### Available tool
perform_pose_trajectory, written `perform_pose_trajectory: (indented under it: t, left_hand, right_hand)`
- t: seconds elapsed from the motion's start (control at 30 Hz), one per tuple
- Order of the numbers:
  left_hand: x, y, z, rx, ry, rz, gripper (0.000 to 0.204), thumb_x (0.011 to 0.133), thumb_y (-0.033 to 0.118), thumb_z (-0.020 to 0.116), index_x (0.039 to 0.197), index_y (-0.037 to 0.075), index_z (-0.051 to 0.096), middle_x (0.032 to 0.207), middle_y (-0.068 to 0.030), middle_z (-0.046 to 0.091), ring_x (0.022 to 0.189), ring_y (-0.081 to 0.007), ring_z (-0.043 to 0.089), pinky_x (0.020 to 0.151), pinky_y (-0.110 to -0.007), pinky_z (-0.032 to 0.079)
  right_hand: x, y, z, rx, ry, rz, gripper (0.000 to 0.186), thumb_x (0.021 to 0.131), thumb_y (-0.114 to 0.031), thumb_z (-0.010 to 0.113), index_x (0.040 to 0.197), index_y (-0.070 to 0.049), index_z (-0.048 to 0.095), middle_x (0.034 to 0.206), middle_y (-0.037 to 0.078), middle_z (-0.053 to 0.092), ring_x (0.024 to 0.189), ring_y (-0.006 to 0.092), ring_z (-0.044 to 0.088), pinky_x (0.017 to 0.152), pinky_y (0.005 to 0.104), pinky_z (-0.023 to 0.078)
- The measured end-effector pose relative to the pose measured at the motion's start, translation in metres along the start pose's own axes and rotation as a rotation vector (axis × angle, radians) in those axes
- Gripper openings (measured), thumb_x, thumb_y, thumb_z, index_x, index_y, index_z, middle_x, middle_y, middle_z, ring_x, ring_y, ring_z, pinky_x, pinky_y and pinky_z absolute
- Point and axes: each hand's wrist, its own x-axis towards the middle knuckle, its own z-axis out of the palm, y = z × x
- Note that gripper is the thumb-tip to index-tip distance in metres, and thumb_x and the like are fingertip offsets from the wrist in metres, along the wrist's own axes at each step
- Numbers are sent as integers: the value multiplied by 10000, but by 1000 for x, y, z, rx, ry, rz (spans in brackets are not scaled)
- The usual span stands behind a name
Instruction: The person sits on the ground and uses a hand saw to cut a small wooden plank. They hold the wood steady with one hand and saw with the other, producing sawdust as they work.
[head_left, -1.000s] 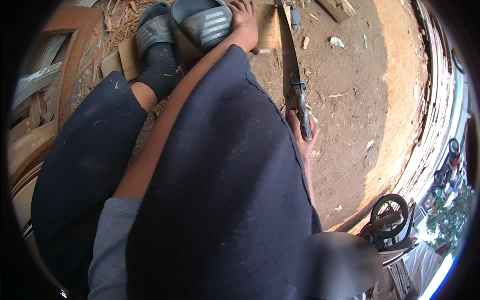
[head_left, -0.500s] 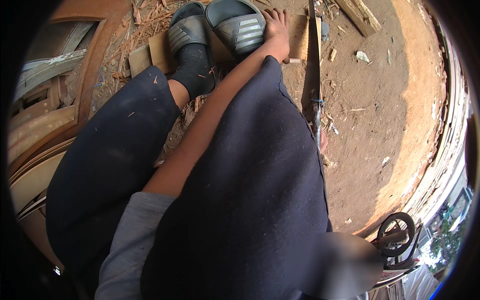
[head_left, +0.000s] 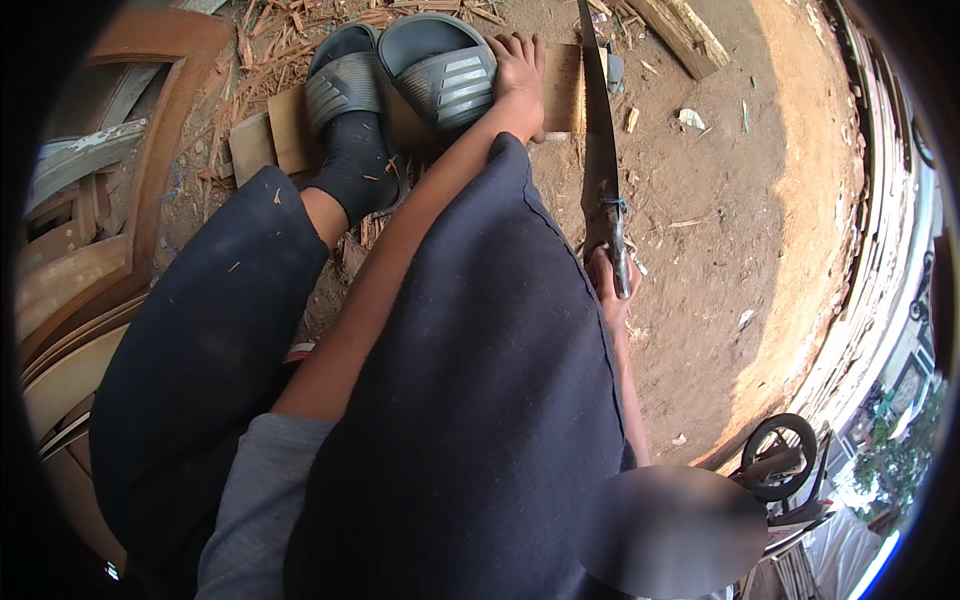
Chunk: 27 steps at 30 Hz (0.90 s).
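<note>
My left hand [head_left: 520,80] spans a light wooden board [head_left: 565,88] on the ground, its fingers toward the far edge and the thumb at the near edge. Beside it, a grey slide sandal [head_left: 440,75] on my foot presses on the same board; the other sandal [head_left: 345,90], worn over a black sock, is to its left. My right hand [head_left: 612,278] is closed round the handle of a handsaw [head_left: 600,130], low beside my dark-trousered knee. The blade points away from me, passing across the board's right end. Whether its teeth touch the wood I cannot tell.
Wood shavings [head_left: 275,50] litter the dirt around the feet. A brown wooden frame [head_left: 150,180] and stacked boards stand at the left. A rough wood offcut [head_left: 680,35] lies at the far right. Stacked planks [head_left: 850,330] line the right side, with a wheel [head_left: 778,455] near them.
My view has shifted, so the feet and board appear farther left and lower. My right hand and forearm, mostly hidden before, now show beside the knee. The saw handle is farther from the leg.
</note>
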Motion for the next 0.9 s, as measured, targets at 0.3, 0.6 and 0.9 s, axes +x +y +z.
perform_pose_trajectory:
  t: [0.3,0.6,0.9]
  left_hand:
    - [14,9,16,-87,-9,-36,1437,483,662,791,1489,-21,26,1461,-233,265,1316,-441,297,1038,-655,235]
    - [18,14,18,-94,-27,-74,1465,462,674,803,1492,-12,17,1468,-233,252,1328,-437,282,1045,-642,235]
    - [2,5,1,-11,9,-25,1408,498,741,718,1478,-54,94,1405,-235,332,1263,-392,368,1000,-606,305]
  right_hand:
    - [66,-20,33,88,-47,31,229,915,-200,591,762,-37,543,606,-42,462,528,41,391,469,235,311]
    - [71,-45,31,31,-42,68,251,913,-206,594,741,-32,535,595,-40,464,525,45,379,467,254,312]
    - [-7,-30,-10,-35,-52,92,186,912,-175,575,851,-7,626,636,-29,511,551,45,428,488,234,333]
